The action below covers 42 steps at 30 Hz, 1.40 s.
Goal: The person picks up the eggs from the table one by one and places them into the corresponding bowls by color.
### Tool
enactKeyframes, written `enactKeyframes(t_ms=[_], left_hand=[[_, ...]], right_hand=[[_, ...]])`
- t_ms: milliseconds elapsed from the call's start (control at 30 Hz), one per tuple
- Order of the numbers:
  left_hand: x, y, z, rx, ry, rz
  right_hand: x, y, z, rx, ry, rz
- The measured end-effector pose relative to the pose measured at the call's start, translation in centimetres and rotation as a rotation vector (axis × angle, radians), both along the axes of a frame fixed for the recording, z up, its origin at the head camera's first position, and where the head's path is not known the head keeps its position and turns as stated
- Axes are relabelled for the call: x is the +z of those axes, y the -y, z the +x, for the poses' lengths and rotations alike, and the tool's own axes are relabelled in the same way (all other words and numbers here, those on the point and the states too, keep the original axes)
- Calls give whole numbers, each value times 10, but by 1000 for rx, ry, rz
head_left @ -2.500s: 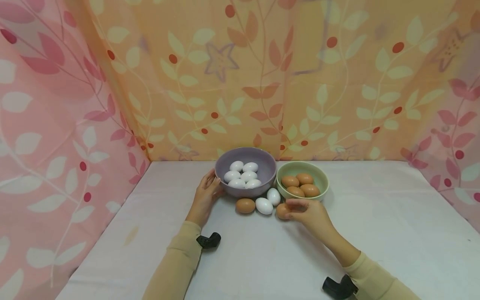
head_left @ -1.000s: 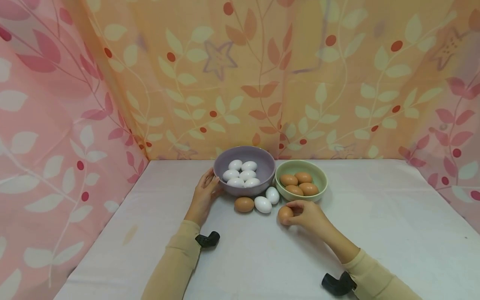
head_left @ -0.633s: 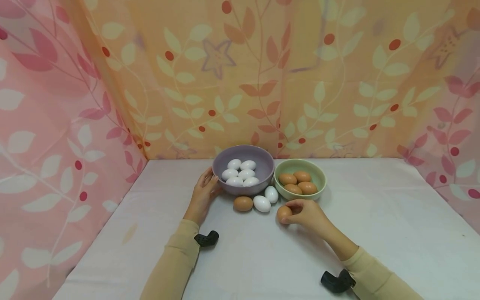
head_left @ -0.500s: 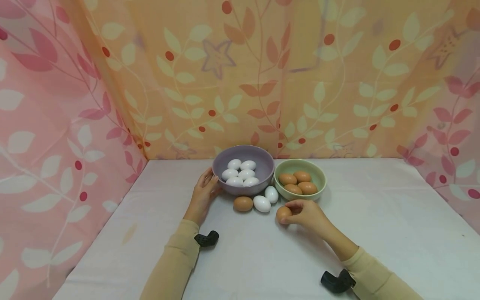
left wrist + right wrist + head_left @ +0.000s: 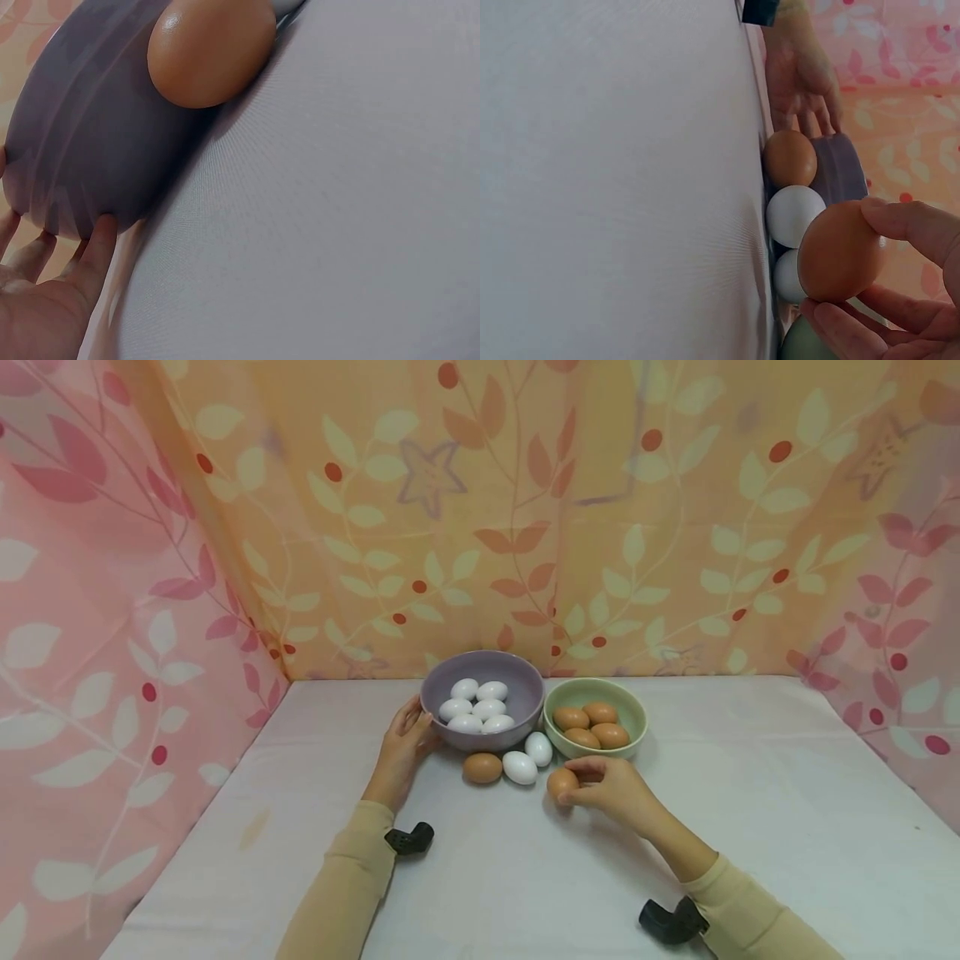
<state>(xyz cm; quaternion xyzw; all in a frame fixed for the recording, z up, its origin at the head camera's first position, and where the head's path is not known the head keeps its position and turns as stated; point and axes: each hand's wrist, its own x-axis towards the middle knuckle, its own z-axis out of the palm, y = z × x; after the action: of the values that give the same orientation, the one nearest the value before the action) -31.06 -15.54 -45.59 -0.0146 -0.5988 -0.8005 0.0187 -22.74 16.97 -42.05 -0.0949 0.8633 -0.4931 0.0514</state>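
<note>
In the head view my right hand (image 5: 611, 793) pinches a brown egg (image 5: 562, 786) in front of the green bowl (image 5: 637, 739). Thumb and fingertips sit on opposite sides of this egg (image 5: 840, 251) in the right wrist view. My left hand (image 5: 401, 752) rests its fingertips against the left side of the purple bowl (image 5: 528, 693); they touch its outer wall in the left wrist view. White eggs (image 5: 465, 690) lie in the purple bowl, brown eggs (image 5: 611, 736) in the green one. Another brown egg (image 5: 482, 768) and two white eggs (image 5: 520, 768) lie before the bowls.
A white cloth (image 5: 480, 885) covers the table. Patterned curtains (image 5: 360, 527) hang close behind the bowls and along both sides. A black wrist camera (image 5: 410, 839) sticks out from the left sleeve, another black camera (image 5: 673, 921) from the right one.
Compared with 2.5 s ago, the brown egg in my right hand lies slightly nearer to me, and the thumb and fingers reach further round it. The left hand keeps its place at the purple bowl.
</note>
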Motion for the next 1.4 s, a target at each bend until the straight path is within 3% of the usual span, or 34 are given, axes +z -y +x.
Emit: enactKeyframes(t_ms=[667,1000,1200,1400], left_hand=[[-1,-1,-1,2,7,-21],[2,-2,3,3,8,-15],[1,-3,3,2,12,-13],[-1,0,2,-5,6,-4]], right_hand=[[6,-5,1,5,-16,-37],[17,-8,3,-10,-44,-27],[21,-11,6,-15,-10,-100],[23,-11,7,-8,-40,-96]])
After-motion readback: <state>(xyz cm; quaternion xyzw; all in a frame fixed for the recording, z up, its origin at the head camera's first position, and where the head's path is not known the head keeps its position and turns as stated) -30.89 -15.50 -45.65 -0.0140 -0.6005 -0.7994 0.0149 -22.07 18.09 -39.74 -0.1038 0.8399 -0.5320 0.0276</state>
